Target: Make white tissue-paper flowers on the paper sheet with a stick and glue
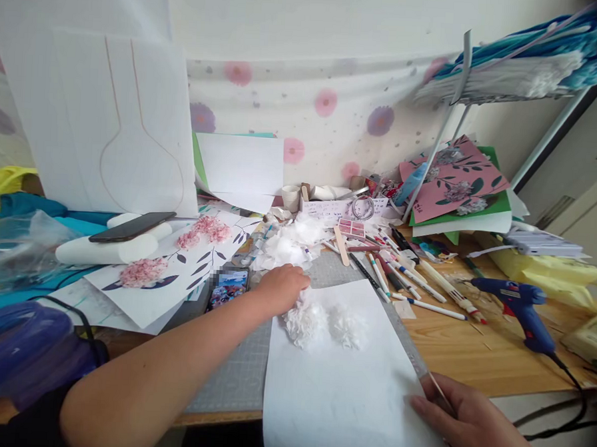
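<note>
"What's at the far left?"

"An upright sheet (155, 102) with a long-necked vase outline drawn on it. In front, a dark phone (133, 227) rests on a white roll (104, 249)."

"And next to that?"

"A picture (161, 310) with pink ruffled blooms (143, 272) and dark leaves, then a second phone (228, 288), its screen lit."

"Where's the left hand?"

"The left hand (285, 288) reaches in over the grey mat (233, 367), fingers curled down at the top of a white ruffled cluster (304, 325). I can't tell whether it grips the cluster or merely touches it."

"Is that cluster alone?"

"No, another white cluster (348, 327) sits just to its right. Both are on the upper part of a white sheet (339, 399), which overhangs the table's near edge."

"Further right?"

"Pens (410, 279) lie scattered behind the sheet. The right hand (461, 412) pinches the sheet's right edge, thumb on top."

"And beyond?"

"A blue glue gun (517, 298) on the wooden tabletop (496, 367)."
</note>
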`<state>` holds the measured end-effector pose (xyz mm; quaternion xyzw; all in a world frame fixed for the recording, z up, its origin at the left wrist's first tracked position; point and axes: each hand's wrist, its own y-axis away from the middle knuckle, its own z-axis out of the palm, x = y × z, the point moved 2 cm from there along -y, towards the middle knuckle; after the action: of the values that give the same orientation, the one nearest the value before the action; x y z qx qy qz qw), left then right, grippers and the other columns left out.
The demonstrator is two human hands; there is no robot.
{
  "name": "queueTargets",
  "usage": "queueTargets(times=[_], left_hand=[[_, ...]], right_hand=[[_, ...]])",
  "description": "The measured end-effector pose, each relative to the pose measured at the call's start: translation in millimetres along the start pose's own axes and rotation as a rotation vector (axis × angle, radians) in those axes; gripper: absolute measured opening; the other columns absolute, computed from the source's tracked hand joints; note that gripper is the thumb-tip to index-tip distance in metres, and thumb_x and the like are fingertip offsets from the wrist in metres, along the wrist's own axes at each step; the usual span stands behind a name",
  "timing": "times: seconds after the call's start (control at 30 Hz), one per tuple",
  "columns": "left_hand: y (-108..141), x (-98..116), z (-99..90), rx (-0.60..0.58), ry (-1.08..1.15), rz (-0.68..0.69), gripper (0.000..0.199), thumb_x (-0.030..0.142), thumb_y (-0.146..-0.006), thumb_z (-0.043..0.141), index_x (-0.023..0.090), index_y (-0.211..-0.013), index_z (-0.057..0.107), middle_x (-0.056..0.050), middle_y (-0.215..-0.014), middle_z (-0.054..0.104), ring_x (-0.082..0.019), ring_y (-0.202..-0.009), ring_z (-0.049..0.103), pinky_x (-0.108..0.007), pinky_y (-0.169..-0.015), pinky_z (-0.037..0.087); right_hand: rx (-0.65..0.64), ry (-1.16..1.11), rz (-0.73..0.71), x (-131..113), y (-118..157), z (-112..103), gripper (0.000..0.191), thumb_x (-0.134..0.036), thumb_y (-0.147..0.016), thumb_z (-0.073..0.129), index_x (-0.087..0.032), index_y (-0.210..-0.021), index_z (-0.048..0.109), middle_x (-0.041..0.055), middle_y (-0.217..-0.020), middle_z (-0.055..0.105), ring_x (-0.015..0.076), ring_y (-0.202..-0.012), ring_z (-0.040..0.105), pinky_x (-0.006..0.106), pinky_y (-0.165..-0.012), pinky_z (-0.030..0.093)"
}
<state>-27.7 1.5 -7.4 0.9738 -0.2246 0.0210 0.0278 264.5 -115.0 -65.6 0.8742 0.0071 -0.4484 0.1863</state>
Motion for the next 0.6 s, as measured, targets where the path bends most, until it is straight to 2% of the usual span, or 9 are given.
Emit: queueTargets(times=[0.13,0.3,0.43,0.53,0.6], left_hand=[[-7,-20,-3.9,0.04,-0.08,-0.117,0.024,0.032,-0.09,0.053,0.015,-0.107,0.058,-0.007,-0.109,0.06,-0.019,-0.094,0.06,-0.04,-0.081,0.051],[5,-45,-30.7,0.163,-0.168,-0.238,0.02,0.028,-0.09,0.054,0.015,-0.103,0.06,-0.007,-0.108,0.059,-0.022,-0.099,0.057,-0.043,-0.086,0.047],[18,-39,-40.0,0.239,-0.157,-0.255,0.023,0.015,-0.089,0.044,0.017,-0.103,0.062,-0.01,-0.109,0.057,-0.025,-0.104,0.051,-0.042,-0.089,0.041],[21,-30,-31.3,0.182,-0.114,-0.189,0.023,0.023,-0.085,0.053,0.024,-0.106,0.062,-0.005,-0.107,0.058,-0.023,-0.102,0.052,-0.037,-0.087,0.041],[20,-28,-22.3,0.117,-0.101,-0.156,0.02,0.027,-0.08,0.062,0.026,-0.1,0.065,-0.004,-0.104,0.059,-0.024,-0.101,0.053,-0.037,-0.085,0.042]], right_hand=[[0.001,0.016,-0.002,-12,-6,-16,0.042,-0.058,-0.068,0.054,-0.022,-0.059,0.035,-0.0033,-0.057,0.033,0.0137,-0.053,0.036,0.024,-0.048,0.033],[0.012,0.058,-0.003,-28,-21,-41,0.048,-0.062,-0.056,0.059,-0.021,-0.054,0.034,-0.0037,-0.056,0.031,0.0127,-0.055,0.032,0.024,-0.052,0.032],[-0.028,-0.021,0.088,-20,-38,-50,0.046,-0.06,-0.059,0.061,-0.021,-0.061,0.036,-0.0057,-0.055,0.031,0.0093,-0.048,0.029,0.022,-0.044,0.025],[-0.051,-0.077,0.166,-13,-46,-51,0.045,-0.059,-0.062,0.06,-0.021,-0.065,0.037,-0.0072,-0.054,0.031,0.0069,-0.042,0.025,0.021,-0.04,0.019],[-0.074,-0.051,0.139,-11,-49,-52,0.043,-0.057,-0.063,0.062,-0.021,-0.064,0.039,-0.0056,-0.055,0.036,0.008,-0.044,0.031,0.021,-0.04,0.023]])
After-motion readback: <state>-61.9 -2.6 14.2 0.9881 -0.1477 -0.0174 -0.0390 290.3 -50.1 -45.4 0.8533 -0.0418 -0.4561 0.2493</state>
